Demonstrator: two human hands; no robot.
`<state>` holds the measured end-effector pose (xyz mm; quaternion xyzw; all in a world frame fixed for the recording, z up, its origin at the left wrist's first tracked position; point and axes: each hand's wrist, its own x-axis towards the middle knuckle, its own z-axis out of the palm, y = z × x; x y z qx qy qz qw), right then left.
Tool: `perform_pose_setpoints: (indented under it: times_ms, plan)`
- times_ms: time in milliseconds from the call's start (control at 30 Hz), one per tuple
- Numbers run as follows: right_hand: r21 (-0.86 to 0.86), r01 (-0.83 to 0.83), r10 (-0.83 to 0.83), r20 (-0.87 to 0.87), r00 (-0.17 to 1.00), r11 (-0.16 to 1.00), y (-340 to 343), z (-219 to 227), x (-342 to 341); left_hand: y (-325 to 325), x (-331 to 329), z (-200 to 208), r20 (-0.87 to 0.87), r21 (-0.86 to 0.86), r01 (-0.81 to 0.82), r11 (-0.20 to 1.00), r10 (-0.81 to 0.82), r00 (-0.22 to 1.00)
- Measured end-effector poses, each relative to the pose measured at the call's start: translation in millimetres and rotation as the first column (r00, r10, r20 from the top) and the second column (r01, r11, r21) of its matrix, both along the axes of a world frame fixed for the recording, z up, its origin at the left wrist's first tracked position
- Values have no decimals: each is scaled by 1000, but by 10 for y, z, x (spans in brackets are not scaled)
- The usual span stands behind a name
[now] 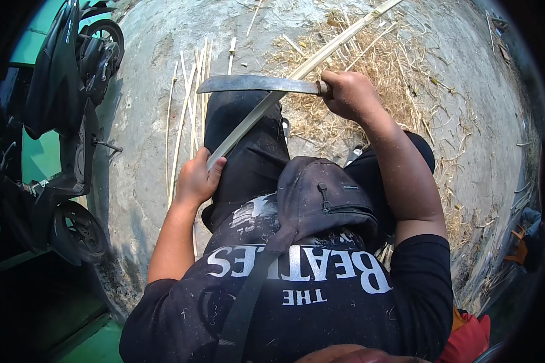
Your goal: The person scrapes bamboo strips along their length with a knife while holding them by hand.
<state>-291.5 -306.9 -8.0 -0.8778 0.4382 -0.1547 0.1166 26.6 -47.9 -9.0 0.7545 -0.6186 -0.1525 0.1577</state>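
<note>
My left hand (198,178) is closed around the lower end of a long pale bamboo strip (244,126). The strip slants up and away to the right, over my left knee and out past the top edge. My right hand (350,94) grips the short wooden handle of a machete (248,84) with a broad, slightly curved grey blade. The blade lies crosswise over the strip, its tip pointing left above my left knee. From this angle I cannot tell how deep the edge sits in the strip.
Several thin split strips (181,130) lie on the concrete ground (145,78) left of my leg. A heap of curly shavings (381,66) spreads ahead and to the right. A black motorcycle (72,121) stands at the left. A dark bag (321,193) rests on my lap.
</note>
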Motion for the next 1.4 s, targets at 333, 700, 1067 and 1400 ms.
perform_pose_setpoints:
  times_ms: [333, 700, 1067, 1400]
  plan:
    - [118, 71, -80, 80, 994, 990, -394, -128, -171, -55, 8, 89, -11, 3, 25, 1000, -25, 1000]
    - [247, 139, -165, 87, 982, 959, -507, -163, -206, -82, 23, 145, -10, 24, 24, 999, -24, 1000]
    - [-2, 24, -23, 104, 994, 1000, -342, -359, -87, -121, -58, 124, -37, 43, -6, 999, 7, 999]
    - [235, 237, -247, 11, 969, 943, -381, -131, -78, -114, 24, 47, -54, 19, 4, 1000, -3, 999]
